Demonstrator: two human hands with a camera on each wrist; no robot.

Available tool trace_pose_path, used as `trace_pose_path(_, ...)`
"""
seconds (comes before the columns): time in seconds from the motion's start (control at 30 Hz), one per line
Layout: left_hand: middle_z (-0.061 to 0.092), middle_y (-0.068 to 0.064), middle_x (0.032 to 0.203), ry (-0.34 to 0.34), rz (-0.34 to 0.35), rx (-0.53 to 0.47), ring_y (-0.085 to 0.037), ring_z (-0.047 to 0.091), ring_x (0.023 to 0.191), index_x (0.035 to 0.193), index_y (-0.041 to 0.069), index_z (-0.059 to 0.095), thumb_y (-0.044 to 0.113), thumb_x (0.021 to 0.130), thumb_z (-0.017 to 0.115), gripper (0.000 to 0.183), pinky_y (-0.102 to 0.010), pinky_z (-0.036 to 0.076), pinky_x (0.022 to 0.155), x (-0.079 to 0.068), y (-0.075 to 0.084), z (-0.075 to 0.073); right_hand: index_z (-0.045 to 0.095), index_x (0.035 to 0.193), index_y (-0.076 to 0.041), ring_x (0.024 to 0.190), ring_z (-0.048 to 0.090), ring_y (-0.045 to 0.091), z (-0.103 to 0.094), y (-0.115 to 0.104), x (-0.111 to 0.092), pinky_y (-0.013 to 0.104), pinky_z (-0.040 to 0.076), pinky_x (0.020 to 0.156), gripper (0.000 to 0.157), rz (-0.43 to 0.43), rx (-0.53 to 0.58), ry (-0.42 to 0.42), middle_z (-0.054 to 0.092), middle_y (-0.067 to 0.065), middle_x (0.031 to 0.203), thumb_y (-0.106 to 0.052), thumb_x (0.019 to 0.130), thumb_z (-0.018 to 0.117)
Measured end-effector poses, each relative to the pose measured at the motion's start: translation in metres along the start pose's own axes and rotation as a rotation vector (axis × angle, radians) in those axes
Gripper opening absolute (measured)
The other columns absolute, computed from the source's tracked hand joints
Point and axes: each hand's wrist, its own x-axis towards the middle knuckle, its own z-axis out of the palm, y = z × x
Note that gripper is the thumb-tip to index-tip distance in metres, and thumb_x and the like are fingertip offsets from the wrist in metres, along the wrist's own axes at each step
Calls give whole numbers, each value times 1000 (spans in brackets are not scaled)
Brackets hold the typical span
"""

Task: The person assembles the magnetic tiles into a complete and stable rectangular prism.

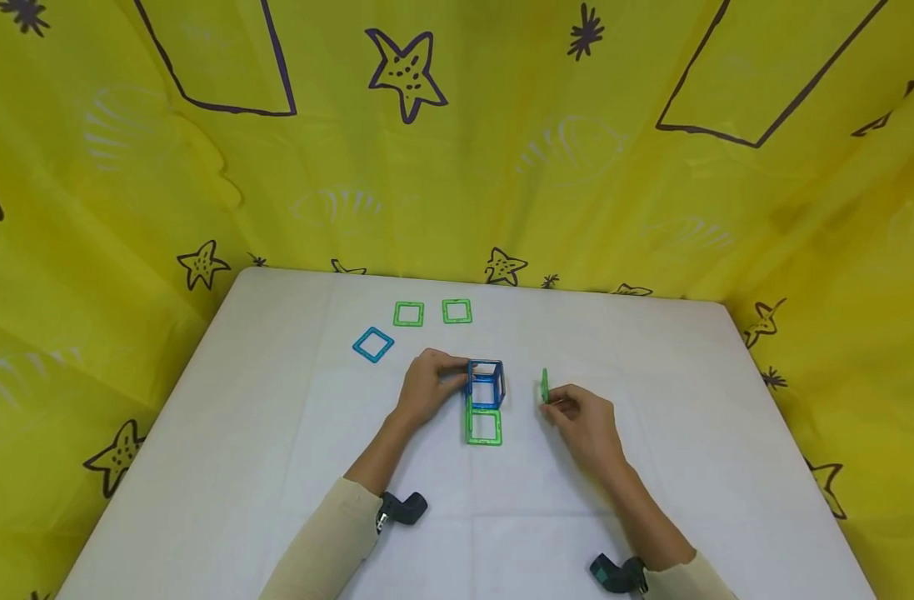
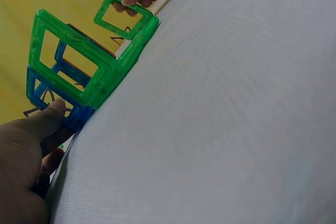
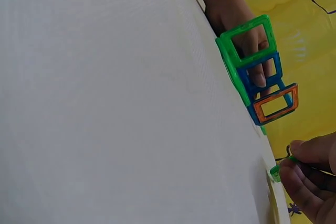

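A small structure of square magnetic tiles stands mid-table: a blue part (image 1: 485, 362) farther back and a green part (image 1: 485, 443) nearer. One green tile (image 2: 67, 36) stands upright on its left side, and an orange tile (image 3: 260, 114) stands on its right. My left hand (image 1: 427, 386) pinches a blue tile at the structure's left side between thumb and fingers. To the right, apart from the structure, my right hand (image 1: 587, 423) pinches a single green magnetic tile (image 1: 544, 385), seen almost edge-on. Its fingertips (image 3: 296, 182) partly cover that tile in the right wrist view.
Two loose green tiles (image 1: 408, 303) (image 1: 457, 301) and a blue tile (image 1: 363, 337) lie flat at the back left of the white table (image 1: 621, 342). A yellow curtain (image 1: 457, 192) with sea drawings surrounds the table's back and sides.
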Motion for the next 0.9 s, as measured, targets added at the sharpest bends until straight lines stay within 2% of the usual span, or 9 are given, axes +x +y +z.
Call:
trace_pose_path(0.33, 72, -2, 109, -5, -13, 3, -22, 62, 107, 120, 10, 80, 14, 95, 80, 25, -40, 51, 95, 0, 1, 0, 76, 97, 0, 76, 73, 19, 10, -7, -19, 24, 59, 68, 15, 9, 96, -9, 76, 6, 87, 5, 85, 83)
trace_pose_path(0.63, 72, -2, 108, 6, 20, 0, -21, 62, 106, 119, 9, 80, 13, 94, 80, 25, -40, 51, 93, 1, -2, 0, 76, 95, -2, 74, 72, 16, 22, -17, -33, 25, 60, 68, 16, -47, 173, -26, 75, 3, 86, 6, 84, 84)
trace_pose_path(0.9, 73, -3, 109, 11, 17, 4, -22, 62, 107, 119, 9, 80, 13, 93, 81, 26, -41, 51, 95, 1, -1, 1, 77, 97, -1, 75, 72, 17, 28, -20, -38, 26, 61, 69, 17, -59, 212, -43, 75, 3, 89, 7, 83, 84)
